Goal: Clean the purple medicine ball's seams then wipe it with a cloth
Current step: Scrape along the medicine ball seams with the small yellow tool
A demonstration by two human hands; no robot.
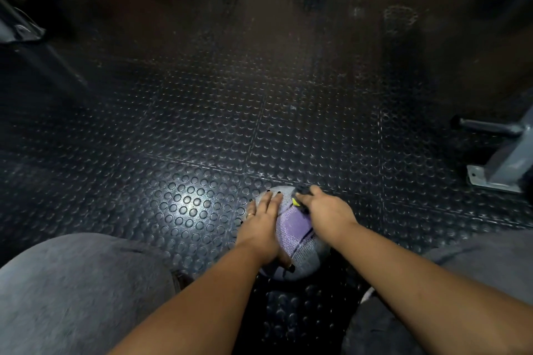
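Two grey-trousered knees [78, 291] flank the purple medicine ball [297, 229], which sits on the studded rubber floor [202, 124]. The left hand [261, 222] lies flat on it, fingers straight; the right hand [326, 210] grips a small dark brush [300, 196] against its top. Farther right stands a grey metal frame [501, 170].

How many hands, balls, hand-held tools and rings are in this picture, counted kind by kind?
Medicine balls: 1, the purple medicine ball
Tools: 1, a small black and yellow tool
Hands: 2, the left hand flat on the ball, the right hand gripping the tool
Rings: 1, a ring on the left hand
Total: 5
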